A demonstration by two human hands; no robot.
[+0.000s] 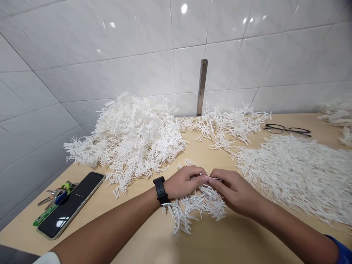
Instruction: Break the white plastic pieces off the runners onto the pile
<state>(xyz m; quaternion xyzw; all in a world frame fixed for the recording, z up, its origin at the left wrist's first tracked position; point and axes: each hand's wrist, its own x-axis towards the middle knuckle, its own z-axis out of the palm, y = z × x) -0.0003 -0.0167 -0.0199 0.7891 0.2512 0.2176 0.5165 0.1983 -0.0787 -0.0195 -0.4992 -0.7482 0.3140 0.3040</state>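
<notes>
At the middle of the table, my left hand (189, 180) and my right hand (229, 187) meet, thumbs and forefingers pinched together. Between their fingertips are thin white plastic-looking strands, partly hidden by the fingers; their exact kind I cannot make out. Below my hands lies a small cluster of branched white strands (202, 205), some of it under my left palm and wrist. A large heap of such strands (137, 135) rises beyond my left hand. To the right of my right hand spreads a flatter layer of loose, straighter white strands (299, 172).
A phone (71, 205) lies at the left beside a bunch of keys (55, 196). Eyeglasses (287, 129) rest near the back right. More strands (231, 123) lie along the tiled wall (143, 73), below a metal bar (202, 88). The wooden table (154, 234) runs up to the wall.
</notes>
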